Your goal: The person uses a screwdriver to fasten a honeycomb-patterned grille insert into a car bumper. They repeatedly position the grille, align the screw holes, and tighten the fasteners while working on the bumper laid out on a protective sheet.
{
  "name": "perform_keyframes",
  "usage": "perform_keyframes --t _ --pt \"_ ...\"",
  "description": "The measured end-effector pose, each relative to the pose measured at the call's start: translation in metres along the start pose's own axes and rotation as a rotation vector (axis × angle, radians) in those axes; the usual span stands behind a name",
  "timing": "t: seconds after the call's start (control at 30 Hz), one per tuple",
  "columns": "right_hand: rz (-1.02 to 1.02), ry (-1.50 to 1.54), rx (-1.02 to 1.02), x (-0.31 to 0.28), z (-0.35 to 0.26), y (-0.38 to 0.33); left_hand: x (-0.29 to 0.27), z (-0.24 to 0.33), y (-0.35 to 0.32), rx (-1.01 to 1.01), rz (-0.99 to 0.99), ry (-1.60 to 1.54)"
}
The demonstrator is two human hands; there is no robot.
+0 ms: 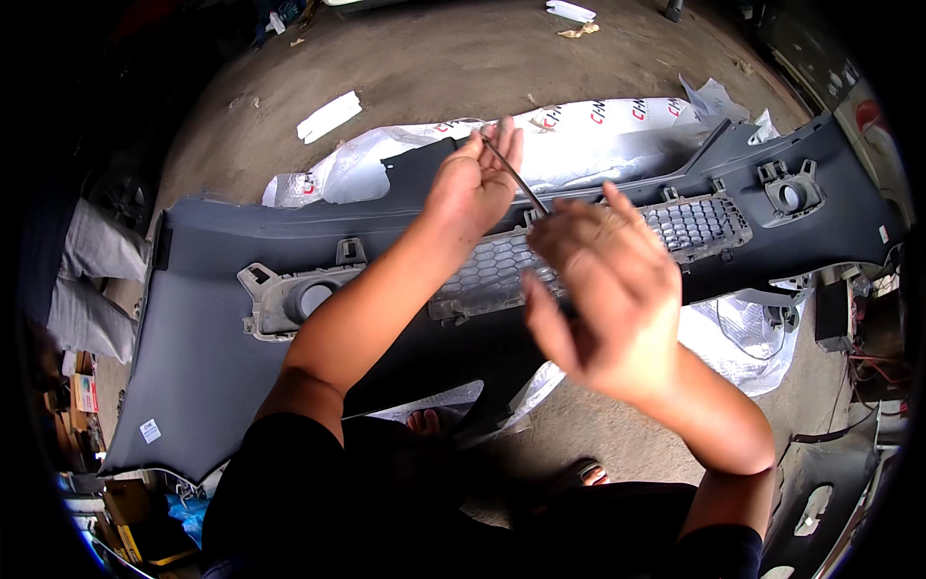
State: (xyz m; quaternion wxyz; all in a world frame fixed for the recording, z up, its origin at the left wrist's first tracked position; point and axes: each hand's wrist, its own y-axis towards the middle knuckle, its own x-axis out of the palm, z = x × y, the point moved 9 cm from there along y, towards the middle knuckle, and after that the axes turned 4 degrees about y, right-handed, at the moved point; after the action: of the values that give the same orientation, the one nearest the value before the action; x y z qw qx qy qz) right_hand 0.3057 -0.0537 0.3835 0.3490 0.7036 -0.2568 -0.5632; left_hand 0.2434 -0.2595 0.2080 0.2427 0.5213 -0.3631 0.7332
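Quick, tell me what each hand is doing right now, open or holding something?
Left hand: closed on one end of a thin dark strip, above the grey bumper.
Right hand: fingers loosely spread, at the strip's other end; grip cannot be told.

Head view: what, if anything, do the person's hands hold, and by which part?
A thin dark strip runs between both hands: the left hand pinches its upper end, the right hand its lower end, above the grey bumper.

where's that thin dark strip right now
In the head view, the thin dark strip is held between the left hand and right hand, just above the honeycomb grille of the grey bumper.
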Motion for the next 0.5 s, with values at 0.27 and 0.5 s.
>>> perform_keyframes --t 0.27,0.5 --pt "0.103 -0.099 0.033 -0.012 0.02 0.002 0.005 -0.005 0.0 -0.026 0.016 -0.09" --pt "-0.007 -0.182 0.065 -0.015 0.025 -0.002 0.008 -0.012 0.002 -0.028 -0.03 -0.05"
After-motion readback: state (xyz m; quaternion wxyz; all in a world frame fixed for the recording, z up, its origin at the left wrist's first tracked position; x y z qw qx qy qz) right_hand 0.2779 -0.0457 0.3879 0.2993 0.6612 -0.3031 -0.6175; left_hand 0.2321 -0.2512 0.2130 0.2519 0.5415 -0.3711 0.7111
